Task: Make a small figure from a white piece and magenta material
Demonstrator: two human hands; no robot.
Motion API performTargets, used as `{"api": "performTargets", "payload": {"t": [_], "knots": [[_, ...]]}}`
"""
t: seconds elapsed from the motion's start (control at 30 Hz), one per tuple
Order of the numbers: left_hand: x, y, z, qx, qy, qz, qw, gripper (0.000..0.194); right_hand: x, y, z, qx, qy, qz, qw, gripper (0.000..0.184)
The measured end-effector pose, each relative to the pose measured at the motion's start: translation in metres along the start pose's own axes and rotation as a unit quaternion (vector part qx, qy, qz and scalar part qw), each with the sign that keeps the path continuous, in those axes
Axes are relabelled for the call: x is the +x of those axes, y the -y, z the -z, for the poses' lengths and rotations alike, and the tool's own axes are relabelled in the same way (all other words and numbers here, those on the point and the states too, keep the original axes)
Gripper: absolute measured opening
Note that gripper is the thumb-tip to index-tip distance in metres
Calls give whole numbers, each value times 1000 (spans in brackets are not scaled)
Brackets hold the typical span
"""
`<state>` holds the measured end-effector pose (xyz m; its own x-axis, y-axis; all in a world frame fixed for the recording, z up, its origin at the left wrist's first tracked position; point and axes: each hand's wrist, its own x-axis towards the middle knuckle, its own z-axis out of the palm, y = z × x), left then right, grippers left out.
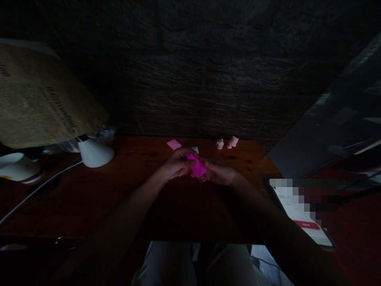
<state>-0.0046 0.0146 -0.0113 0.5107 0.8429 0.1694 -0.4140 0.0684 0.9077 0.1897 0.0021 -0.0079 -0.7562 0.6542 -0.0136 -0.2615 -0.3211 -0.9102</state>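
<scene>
Both hands meet over the wooden table, holding one bright pink piece [197, 165] between them. It looks soft and flat, but the dim light hides what it is made of. My left hand [177, 163] pinches its left side with thumb and fingers. From the right, my right hand [218, 171] grips its other edge, fingers curled beneath. Just behind my left hand lies a flat pink square [173, 143]. A small white item [195, 149] shows partly behind the fingers. Two small pale pink shapes, a rounded lump [220, 143] and a blockier one [233, 142], sit farther right.
A lamp with a printed shade [44, 99] and white base [97, 153] stands at the left, near a white cup [18, 166] and a cable [41, 190]. A dark stone-textured wall [184, 75] rises behind the table [133, 190]. A lit screen [306, 222] is at the right.
</scene>
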Motion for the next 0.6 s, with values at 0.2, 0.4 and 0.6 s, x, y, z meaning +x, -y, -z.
{"api": "performTargets", "payload": {"t": [0.2,0.4,0.6], "knots": [[4,-5,-7,17,-46,-30,998,46,2,3,4,-73,-100,63,990,48],[7,-4,-17,100,-135,-36,985,40,6,4,3,-192,-181,121,957,43],[7,-5,-16,145,-128,-50,980,42,5,4,1,-217,-173,125,952,40]]}}
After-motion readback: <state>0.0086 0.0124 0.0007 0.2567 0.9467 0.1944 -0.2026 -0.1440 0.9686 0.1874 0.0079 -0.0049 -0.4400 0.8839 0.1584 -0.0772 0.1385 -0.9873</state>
